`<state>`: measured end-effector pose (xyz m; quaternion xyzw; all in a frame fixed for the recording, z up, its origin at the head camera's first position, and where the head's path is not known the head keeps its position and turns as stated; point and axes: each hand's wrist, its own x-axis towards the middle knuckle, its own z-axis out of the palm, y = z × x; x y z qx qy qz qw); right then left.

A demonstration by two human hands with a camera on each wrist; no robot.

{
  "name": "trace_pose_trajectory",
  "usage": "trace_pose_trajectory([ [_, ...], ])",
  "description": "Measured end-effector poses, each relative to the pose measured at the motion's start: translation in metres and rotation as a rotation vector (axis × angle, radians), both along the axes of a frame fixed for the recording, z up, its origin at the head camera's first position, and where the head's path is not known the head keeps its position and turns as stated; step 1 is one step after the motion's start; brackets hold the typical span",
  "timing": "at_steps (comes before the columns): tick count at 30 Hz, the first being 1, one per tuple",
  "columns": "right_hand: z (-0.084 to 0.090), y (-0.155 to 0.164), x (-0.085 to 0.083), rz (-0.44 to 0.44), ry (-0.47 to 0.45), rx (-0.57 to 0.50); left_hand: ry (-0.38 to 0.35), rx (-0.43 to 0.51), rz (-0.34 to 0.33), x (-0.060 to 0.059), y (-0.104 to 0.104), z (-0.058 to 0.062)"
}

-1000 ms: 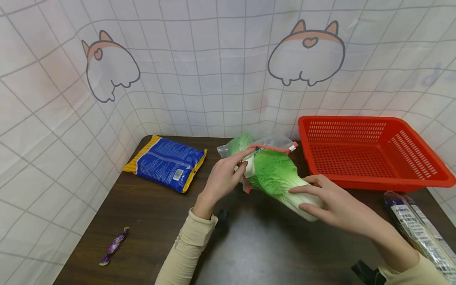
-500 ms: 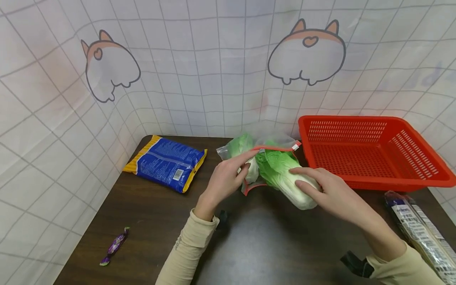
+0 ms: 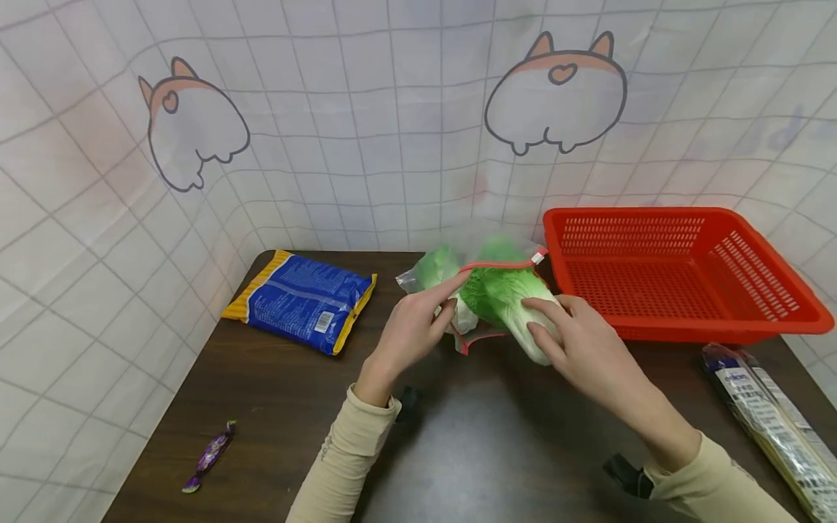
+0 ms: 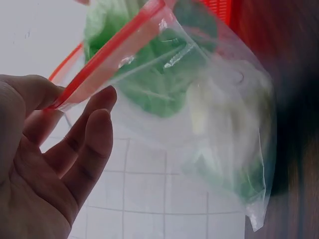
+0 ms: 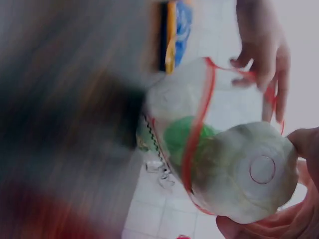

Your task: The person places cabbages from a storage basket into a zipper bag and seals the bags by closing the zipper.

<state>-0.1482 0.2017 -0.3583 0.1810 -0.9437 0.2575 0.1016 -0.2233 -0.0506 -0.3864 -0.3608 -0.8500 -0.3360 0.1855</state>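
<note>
Pinching the red rim of the clear zip bag point(image 3: 480, 265), the left hand point(image 3: 410, 330) is holding it open while the right hand point(image 3: 578, 345) is gripping the cabbage point(image 3: 513, 305) halfway inside, left of the red basket point(image 3: 680, 272).

No text, brand name or number is legible in any view.

The blue and yellow plastic snack packet point(image 3: 301, 300) on the dark brown surface point(image 3: 275, 407) carries lines of white print and a small white barcode panel; the characters are too small to read.

The long clear plastic-wrapped packet point(image 3: 768, 425) at the right edge of the surface carries a dark blue label with white lettering; it is blurred and cannot be read.

The small purple foil-wrapped sweet point(image 3: 209, 455) shows no readable marking.

The white gridded backdrop cloth point(image 3: 392, 123) bears cartoon animal drawings only, with no wording.
</note>
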Motion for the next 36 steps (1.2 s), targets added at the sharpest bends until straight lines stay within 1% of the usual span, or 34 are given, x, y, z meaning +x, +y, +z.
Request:
trace_pose_trajectory([
  [6, -0.002, -0.005, -0.001, -0.016, 0.081, 0.067, 0.008, 0.000, 0.001, -0.001, -0.001, 0.000],
  [7, -0.003, -0.005, -0.001, -0.017, 0.078, 0.064, 0.008, 0.000, 0.005, -0.001, -0.001, 0.000],
  [10, -0.002, -0.004, -0.002, -0.009, 0.032, 0.022, 0.016, -0.010, 0.010, 0.000, -0.001, 0.000],
  [13, 0.000, -0.001, -0.005, 0.008, -0.051, -0.039, 0.014, -0.015, 0.009, 0.001, -0.002, 0.000],
  [15, 0.000, 0.000, -0.006, 0.010, -0.065, -0.053, 0.011, -0.017, 0.008, 0.001, -0.002, 0.000],
  [18, -0.002, 0.000, -0.007, 0.007, -0.021, -0.045, 0.011, -0.021, 0.004, 0.002, -0.002, 0.001],
  [21, -0.006, -0.002, -0.006, -0.027, 0.046, -0.018, 0.012, -0.026, -0.010, 0.001, 0.000, 0.001],
  [22, -0.007, -0.002, -0.007, -0.037, 0.045, -0.030, 0.013, -0.029, -0.014, 0.001, 0.001, 0.001],
  [25, -0.009, -0.003, -0.008, -0.060, 0.006, -0.118, 0.018, -0.036, -0.013, 0.000, 0.002, 0.000],
  [26, -0.010, -0.004, -0.008, -0.068, 0.014, -0.132, 0.019, -0.034, -0.012, 0.000, 0.002, 0.000],
  [29, -0.014, -0.006, -0.010, -0.096, 0.087, -0.104, 0.020, -0.029, -0.008, 0.000, 0.002, -0.001],
  [30, -0.015, -0.007, -0.011, -0.107, 0.098, -0.100, 0.021, -0.030, -0.007, -0.001, 0.002, 0.000],
  [32, -0.017, -0.008, -0.012, -0.109, 0.072, -0.117, 0.020, -0.033, -0.008, -0.001, 0.002, 0.000],
  [36, -0.016, -0.006, -0.014, -0.090, -0.119, -0.256, 0.014, -0.048, 0.014, 0.000, 0.003, 0.001],
])
